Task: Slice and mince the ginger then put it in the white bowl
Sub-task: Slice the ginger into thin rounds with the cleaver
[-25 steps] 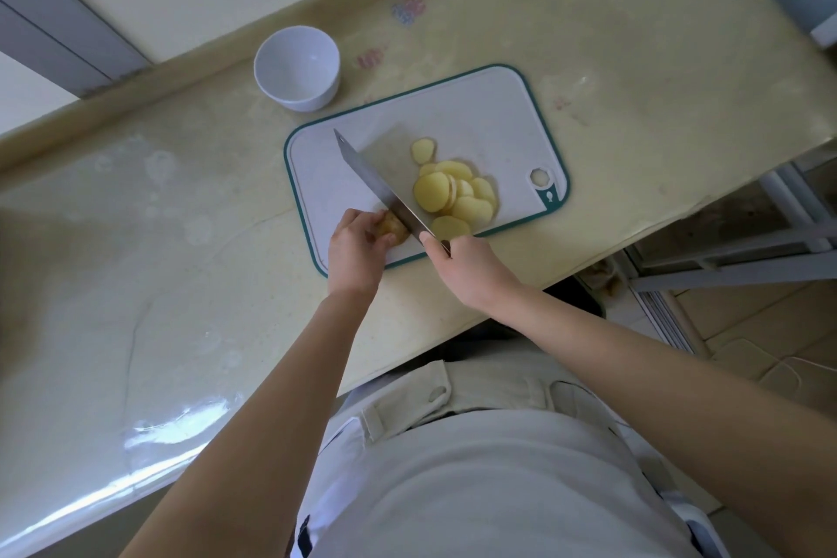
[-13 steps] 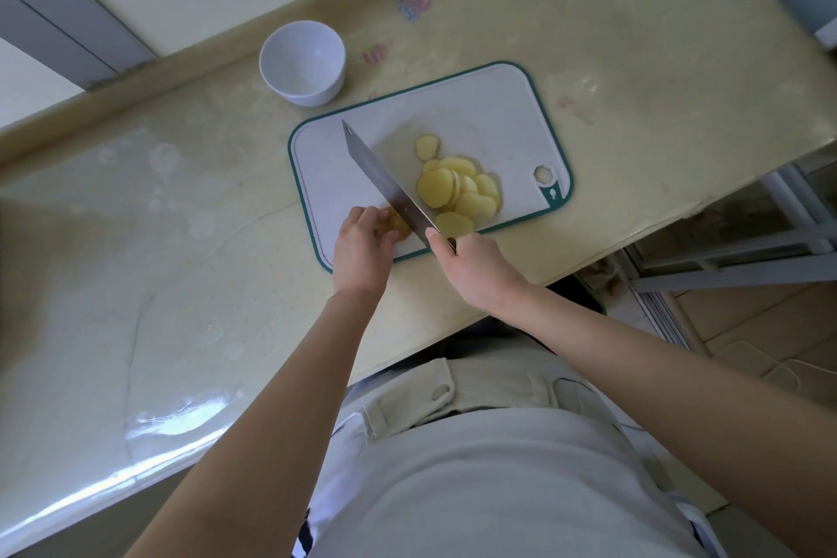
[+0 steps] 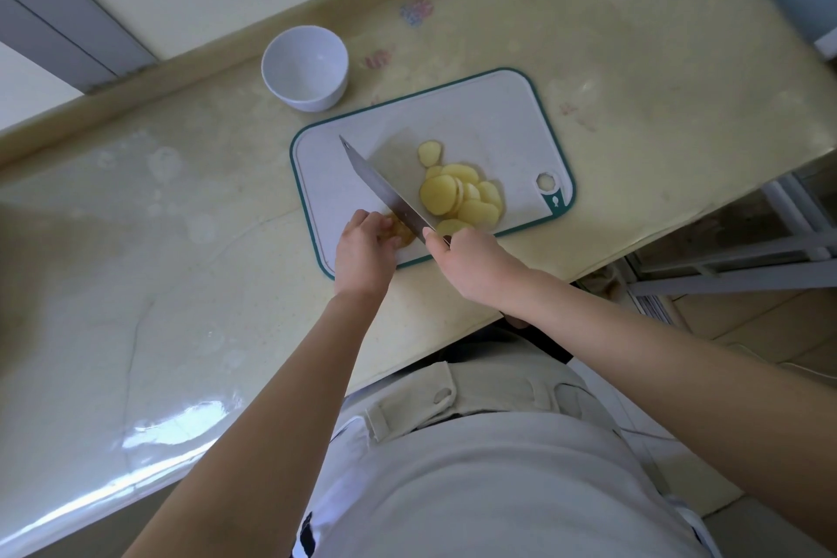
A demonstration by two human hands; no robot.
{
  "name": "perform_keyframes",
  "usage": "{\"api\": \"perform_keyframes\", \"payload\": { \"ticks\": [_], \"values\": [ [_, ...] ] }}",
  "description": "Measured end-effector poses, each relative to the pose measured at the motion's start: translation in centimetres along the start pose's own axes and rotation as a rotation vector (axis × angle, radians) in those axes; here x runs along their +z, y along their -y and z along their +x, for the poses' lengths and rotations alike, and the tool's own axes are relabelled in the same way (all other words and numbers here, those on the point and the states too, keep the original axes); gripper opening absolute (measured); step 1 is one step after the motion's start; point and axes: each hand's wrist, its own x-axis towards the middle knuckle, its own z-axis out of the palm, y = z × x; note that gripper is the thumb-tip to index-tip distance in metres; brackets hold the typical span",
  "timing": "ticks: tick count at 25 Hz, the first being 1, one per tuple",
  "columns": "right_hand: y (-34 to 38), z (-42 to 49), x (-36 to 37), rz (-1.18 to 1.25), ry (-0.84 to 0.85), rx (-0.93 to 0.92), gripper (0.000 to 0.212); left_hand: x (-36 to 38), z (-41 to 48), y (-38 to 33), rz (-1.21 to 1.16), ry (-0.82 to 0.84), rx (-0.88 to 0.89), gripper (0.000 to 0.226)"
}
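Note:
A white cutting board with a green rim [image 3: 493, 118] lies on the pale yellow counter. Several round yellow ginger slices [image 3: 462, 197] are piled on its right half. My left hand [image 3: 364, 247] pins the small remaining ginger piece [image 3: 402, 232] at the board's near edge, mostly hidden by my fingers. My right hand [image 3: 475, 267] grips the handle of a broad cleaver [image 3: 385, 188], whose blade stands against the ginger piece, tip pointing away to the left. The empty white bowl [image 3: 304, 67] stands beyond the board's far left corner.
The counter [image 3: 158, 240] stretches left with wet glare near its front edge. A raised ledge and wall run along the back. At the right the counter ends, with a metal rack [image 3: 747, 258] and tiled floor below.
The cleaver blade has shifted slightly against the ginger piece under my left hand while slicing. The slice pile and bowl stay in place; the view moved a little.

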Motion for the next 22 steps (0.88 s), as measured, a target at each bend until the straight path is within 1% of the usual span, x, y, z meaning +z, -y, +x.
{"api": "perform_keyframes", "payload": {
  "ticks": [6, 10, 12, 17, 22],
  "values": [
    [-0.5, 0.7, 0.9, 0.022, -0.013, 0.027, 0.051, -0.1, 0.0, 0.0, -0.001, -0.012, 0.014, 0.017],
    [-0.9, 1.3, 2.2, 0.020, -0.100, 0.102, 0.058, 0.0, 0.0, 0.0, -0.014, -0.007, 0.000, 0.018],
    [-1.1, 1.4, 2.2, 0.018, -0.100, 0.109, 0.056, 0.0, 0.0, 0.0, -0.018, -0.010, -0.006, 0.019],
    [-1.1, 1.2, 2.0, 0.023, -0.110, 0.093, 0.058, -0.1, -0.1, -0.1, -0.019, -0.015, -0.012, 0.019],
    [-1.2, 1.1, 0.8, 0.060, -0.070, 0.049, 0.060, -0.1, -0.3, -0.2, -0.014, -0.017, -0.019, 0.019]
  ]
}}
